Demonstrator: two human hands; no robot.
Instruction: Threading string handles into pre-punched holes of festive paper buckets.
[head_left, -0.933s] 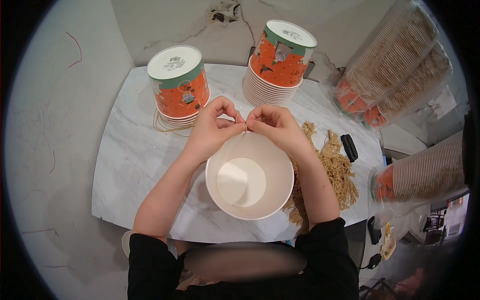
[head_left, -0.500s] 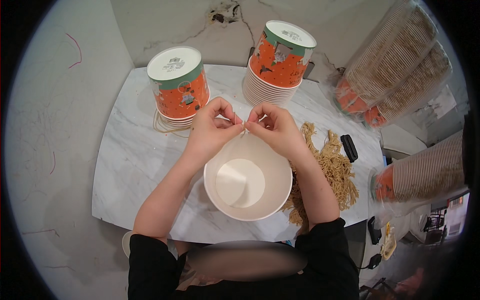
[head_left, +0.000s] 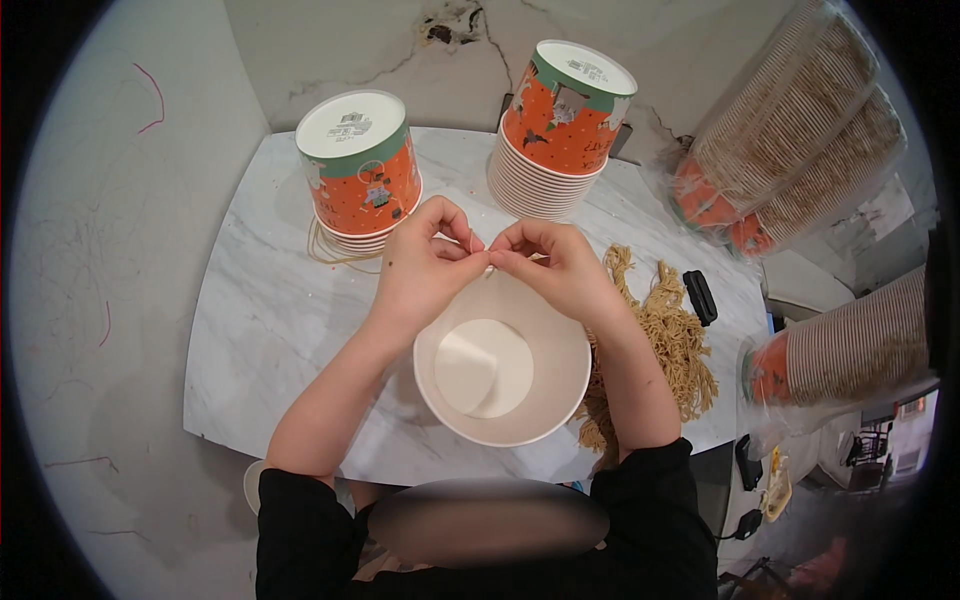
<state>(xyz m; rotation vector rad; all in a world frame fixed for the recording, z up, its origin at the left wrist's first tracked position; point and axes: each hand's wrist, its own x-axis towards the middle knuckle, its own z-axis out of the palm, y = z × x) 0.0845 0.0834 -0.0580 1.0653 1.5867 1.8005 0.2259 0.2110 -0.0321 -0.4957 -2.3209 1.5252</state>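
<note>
A white-lined paper bucket (head_left: 545, 400) stands with its mouth up on the table in front of me. Over its far rim my left hand (head_left: 422, 270) and my right hand (head_left: 560, 268) meet fingertip to fingertip. Both are closed in a pinch on a short bit of tan cord (head_left: 489, 270), most of which the fingers hide. Right of the bucket, partly under my right forearm, lies a heap of tan cords (head_left: 672, 335).
Two stacks of upturned orange and green buckets, a left stack (head_left: 365, 185) and a right stack (head_left: 560, 130), stand at the back. Loose cord loops (head_left: 335, 252) lie by the left one. A black object (head_left: 700, 297) sits beside the heap; plastic-wrapped bucket stacks (head_left: 790, 130) are at right.
The bucket has shifted slightly to the right and toward me. My fingertips have drawn closer together over the cord; both hands otherwise stay nearly in place.
</note>
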